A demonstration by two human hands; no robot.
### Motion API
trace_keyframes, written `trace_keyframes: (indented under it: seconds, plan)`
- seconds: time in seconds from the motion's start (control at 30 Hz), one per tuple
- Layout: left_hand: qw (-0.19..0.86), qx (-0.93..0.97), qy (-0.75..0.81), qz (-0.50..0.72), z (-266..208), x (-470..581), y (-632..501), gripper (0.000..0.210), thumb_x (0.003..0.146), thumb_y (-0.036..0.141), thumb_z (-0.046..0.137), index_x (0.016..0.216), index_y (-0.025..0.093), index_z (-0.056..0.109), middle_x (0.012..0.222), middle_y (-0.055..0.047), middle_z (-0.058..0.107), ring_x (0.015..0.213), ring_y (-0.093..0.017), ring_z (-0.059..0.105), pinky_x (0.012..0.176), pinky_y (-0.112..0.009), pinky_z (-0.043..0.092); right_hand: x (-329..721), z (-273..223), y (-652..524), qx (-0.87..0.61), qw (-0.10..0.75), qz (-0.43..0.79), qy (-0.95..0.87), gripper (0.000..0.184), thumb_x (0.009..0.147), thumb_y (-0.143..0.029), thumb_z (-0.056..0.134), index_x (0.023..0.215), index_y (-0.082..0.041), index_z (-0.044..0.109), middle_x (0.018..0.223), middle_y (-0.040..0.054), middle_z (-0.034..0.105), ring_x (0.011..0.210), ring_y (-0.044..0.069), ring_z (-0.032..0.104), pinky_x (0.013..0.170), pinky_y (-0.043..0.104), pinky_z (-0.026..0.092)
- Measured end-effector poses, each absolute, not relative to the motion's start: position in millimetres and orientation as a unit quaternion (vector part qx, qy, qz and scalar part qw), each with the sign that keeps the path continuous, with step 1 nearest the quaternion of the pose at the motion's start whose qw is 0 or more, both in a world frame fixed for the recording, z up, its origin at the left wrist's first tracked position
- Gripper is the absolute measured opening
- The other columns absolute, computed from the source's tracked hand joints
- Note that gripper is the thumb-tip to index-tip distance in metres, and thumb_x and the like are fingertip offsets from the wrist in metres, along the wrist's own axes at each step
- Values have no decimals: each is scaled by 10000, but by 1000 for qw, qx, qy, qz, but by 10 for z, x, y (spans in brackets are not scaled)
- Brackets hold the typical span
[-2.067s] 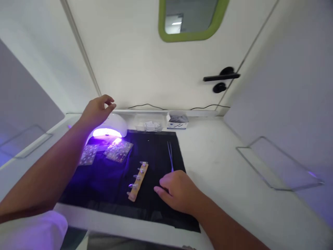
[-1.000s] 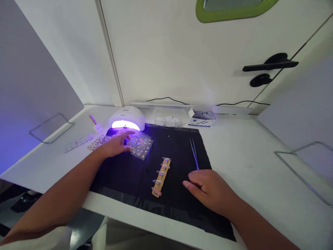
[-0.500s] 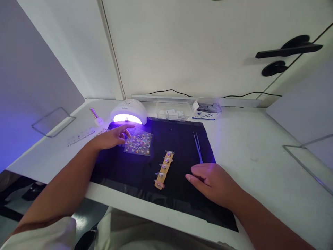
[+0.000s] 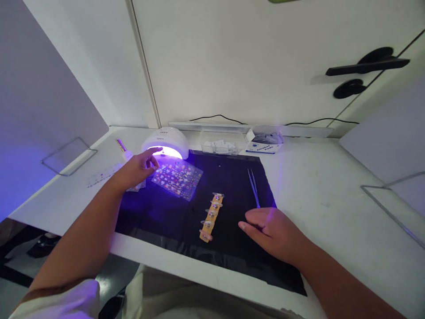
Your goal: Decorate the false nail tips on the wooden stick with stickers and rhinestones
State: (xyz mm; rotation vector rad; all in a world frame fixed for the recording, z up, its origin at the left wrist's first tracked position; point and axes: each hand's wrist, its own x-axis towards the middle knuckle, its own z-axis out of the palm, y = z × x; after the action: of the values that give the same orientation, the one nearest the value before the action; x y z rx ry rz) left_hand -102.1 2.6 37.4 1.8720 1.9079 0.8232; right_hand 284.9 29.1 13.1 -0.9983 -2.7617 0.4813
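My left hand [image 4: 135, 170] is over the left part of the black mat, index finger stretched toward the glowing mouth of a white nail lamp [image 4: 166, 138], other fingers curled. Close by its fingertips lies a clear nail sticker sheet [image 4: 181, 179] with small colourful motifs. My right hand [image 4: 270, 230] rests closed at the mat's right side. Tweezers [image 4: 254, 188] stick out from under its curled fingers, tips apart and pointing away; their rear end is hidden. Between the hands stands a yellowish strip [image 4: 213, 214] bearing several clear nail tips.
The black mat [image 4: 159, 221] covers the middle of a white table. Behind it stand a clear box [image 4: 222, 144] of small white packets and an open alcohol pads box [image 4: 264, 144]. A small polish bottle [image 4: 126, 154] and more sheets [image 4: 104, 175] are at left. Wire stands flank both sides.
My left hand has moved slightly left, off the sticker sheet, its index finger now before the lamp opening. The sheet has turned and slid right. My right hand and the tweezers stay put.
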Motion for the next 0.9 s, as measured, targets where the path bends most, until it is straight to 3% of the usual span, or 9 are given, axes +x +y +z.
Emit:
trace_keyframes:
  seconds: [0.2,0.4,0.7,0.9]
  plan:
    - [40,582,757,293,415,-1164,32,615,825,178,555,1436,209,482,929,-62,689,705,-183,592,686,-332,478,2864,139,275,-295,105,150,-938,435,951,-375,374,583,-227,196,519,-41,296,483,124,345,533,290,239]
    - [24,587,750,304,399,-1184,56,447,928,272,583,1363,188,522,941,-42,690,704,-151,631,678,-310,527,2868,173,222,-285,104,126,-944,415,954,-339,380,599,-221,202,532,-36,321,504,124,336,543,297,234]
    - [-60,634,728,254,609,-1437,-8,517,908,290,560,1414,200,507,892,-49,699,664,-172,608,657,-313,492,2883,191,198,-280,106,121,-946,413,951,-338,377,601,-221,191,536,-37,321,511,119,319,547,290,224]
    - [-150,733,641,172,654,-1472,-167,369,963,325,483,1260,177,644,947,-116,686,878,-268,627,800,-396,496,2889,198,190,-271,110,115,-949,402,958,-323,373,607,-219,209,538,-30,354,521,123,334,555,289,236]
